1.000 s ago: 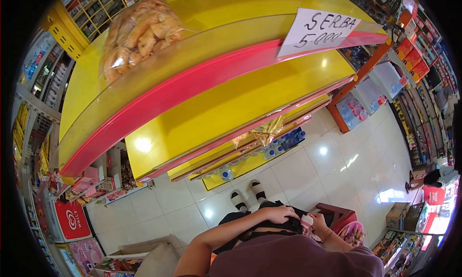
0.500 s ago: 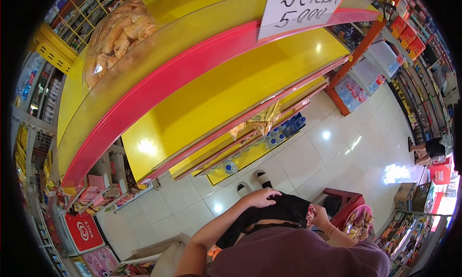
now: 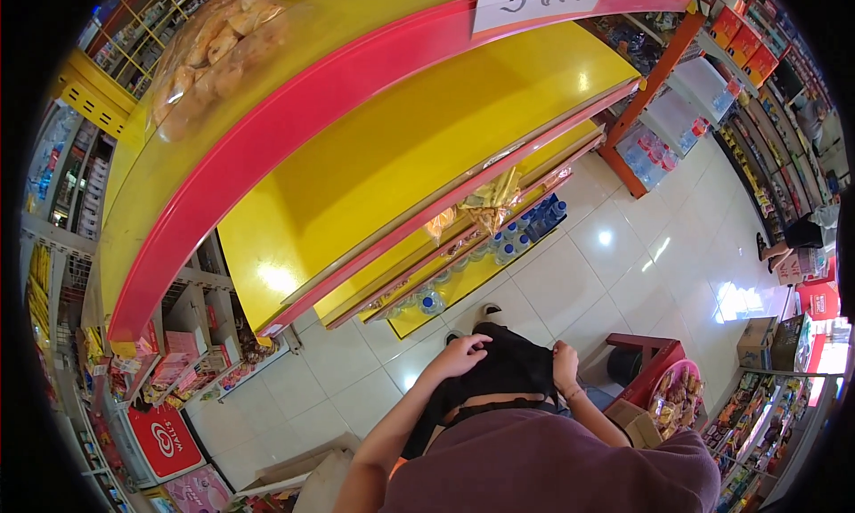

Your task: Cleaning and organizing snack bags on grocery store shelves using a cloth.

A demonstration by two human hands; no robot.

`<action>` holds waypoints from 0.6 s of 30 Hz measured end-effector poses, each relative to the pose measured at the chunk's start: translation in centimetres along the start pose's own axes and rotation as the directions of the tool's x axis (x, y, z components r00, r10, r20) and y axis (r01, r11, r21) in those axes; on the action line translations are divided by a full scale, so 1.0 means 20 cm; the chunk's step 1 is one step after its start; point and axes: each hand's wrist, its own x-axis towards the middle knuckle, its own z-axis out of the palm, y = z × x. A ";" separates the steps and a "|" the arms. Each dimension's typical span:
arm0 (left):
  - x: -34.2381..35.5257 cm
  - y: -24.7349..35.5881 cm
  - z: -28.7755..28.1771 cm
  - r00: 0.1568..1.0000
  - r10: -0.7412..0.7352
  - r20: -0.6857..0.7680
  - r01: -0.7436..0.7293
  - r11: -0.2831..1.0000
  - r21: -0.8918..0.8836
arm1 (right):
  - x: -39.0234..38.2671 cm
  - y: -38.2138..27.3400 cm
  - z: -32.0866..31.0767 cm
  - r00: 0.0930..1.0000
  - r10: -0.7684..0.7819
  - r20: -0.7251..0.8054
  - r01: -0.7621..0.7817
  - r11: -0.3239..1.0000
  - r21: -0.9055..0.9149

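At my waist, my left hand (image 3: pixel 461 356) rests on a black garment (image 3: pixel 508 360), its fingers slightly bent and apart. My right hand (image 3: pixel 565 366) pinches the other side of the black cloth with closed fingers. Above them stands a yellow shelf unit (image 3: pixel 374 139) with pink-red edging. A bag of fried snacks (image 3: pixel 218 45) lies on its top, behind a white handwritten card (image 3: pixel 534 5). Lower down are snack packets (image 3: pixel 490 192) and several water bottles (image 3: pixel 512 241).
Tiled floor (image 3: pixel 606 272) lies around my feet. A red stool (image 3: pixel 641 362) and pink tray of snacks (image 3: pixel 677 393) are by my right side; a red freezer (image 3: pixel 165 442) is lower left. Stocked racks (image 3: pixel 775 166) line the aisle. Another person's legs (image 3: pixel 788 237) show at far right.
My hands have moved higher in the picture. The patterned cloth seen at my right hand earlier is out of sight. The shelf card has shifted upward, partly out of view.
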 end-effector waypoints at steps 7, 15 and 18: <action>0.13 0.22 -0.26 0.989 0.070 -0.131 -0.059 0.995 0.085 | -0.03 -0.03 -0.37 0.743 -0.273 0.612 -0.393 0.562 0.728; 0.66 0.62 -0.50 0.826 0.434 -0.358 -0.089 0.730 0.678 | 0.23 0.19 -0.25 0.992 -0.066 0.105 0.066 0.998 0.002; 0.84 0.67 -0.53 0.777 0.436 -0.454 0.150 0.573 0.806 | 0.39 0.42 -0.39 0.923 -0.166 0.348 0.138 0.985 0.104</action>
